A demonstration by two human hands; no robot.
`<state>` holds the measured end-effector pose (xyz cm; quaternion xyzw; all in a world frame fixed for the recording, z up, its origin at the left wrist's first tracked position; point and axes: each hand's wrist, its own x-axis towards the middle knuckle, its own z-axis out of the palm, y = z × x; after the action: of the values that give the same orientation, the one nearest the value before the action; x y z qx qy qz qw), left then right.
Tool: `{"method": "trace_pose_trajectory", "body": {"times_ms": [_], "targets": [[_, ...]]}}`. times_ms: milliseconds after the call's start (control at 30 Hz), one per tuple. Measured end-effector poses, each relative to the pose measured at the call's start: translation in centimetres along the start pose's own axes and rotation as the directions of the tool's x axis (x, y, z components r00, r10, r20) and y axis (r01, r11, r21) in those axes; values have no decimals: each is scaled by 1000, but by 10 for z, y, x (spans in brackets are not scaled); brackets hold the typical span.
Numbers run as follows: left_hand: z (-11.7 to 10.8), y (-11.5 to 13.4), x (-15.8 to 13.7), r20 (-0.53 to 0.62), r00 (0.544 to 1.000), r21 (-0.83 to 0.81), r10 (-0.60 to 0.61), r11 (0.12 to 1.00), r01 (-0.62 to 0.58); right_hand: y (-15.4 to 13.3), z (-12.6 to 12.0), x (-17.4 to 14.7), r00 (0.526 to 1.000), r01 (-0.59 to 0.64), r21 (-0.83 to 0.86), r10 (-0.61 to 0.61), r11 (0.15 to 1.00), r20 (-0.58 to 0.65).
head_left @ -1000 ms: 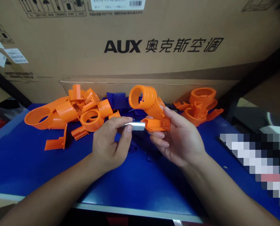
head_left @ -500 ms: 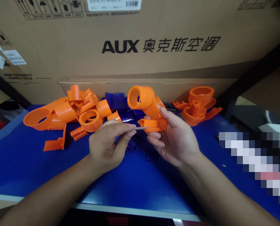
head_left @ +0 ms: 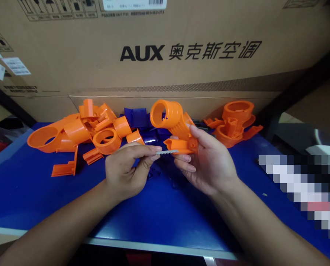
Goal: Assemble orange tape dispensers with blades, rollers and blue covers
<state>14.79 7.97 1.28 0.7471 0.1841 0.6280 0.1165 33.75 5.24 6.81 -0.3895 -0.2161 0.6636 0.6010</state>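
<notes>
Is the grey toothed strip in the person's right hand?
No, the left hand pinches the grey toothed strip; the right hand holds an orange plastic ring-ended part.

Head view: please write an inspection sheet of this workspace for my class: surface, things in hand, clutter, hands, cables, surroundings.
Surface: glossy blue tabletop; small pale fleck at right.
Things in hand: toothed strip, overlapping the held orange part in view; contact unclear.
Clutter: orange pile left; orange stack right; dark-blue pieces between.
Hands: left hand pinches the strip; right hand grips the orange part.
Cables: nothing clearly seen.
Surroundings: AUX cardboard box behind; pixelated patch at right.
</notes>
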Motion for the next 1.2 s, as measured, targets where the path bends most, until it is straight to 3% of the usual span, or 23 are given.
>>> {"method": "trace_pose_trajectory", "body": {"times_ms": [333,533,867,1200], "targets": [[-1,-2,6,46,993,12,105,994,-105,1,3,-1,999,10,1,-10,1000,-45],[-4,-1,12,82,979,73,186,979,-192,3,2,0,994,99,-42,-101,994,-37],[0,-4,0,28,1000,-11,-3,1000,4,8,0,0,979,202,-70,-202,977,6],[-3,-6,10,91,975,95,201,973,-209,8,-2,-1,974,228,-86,-227,970,20]]}}
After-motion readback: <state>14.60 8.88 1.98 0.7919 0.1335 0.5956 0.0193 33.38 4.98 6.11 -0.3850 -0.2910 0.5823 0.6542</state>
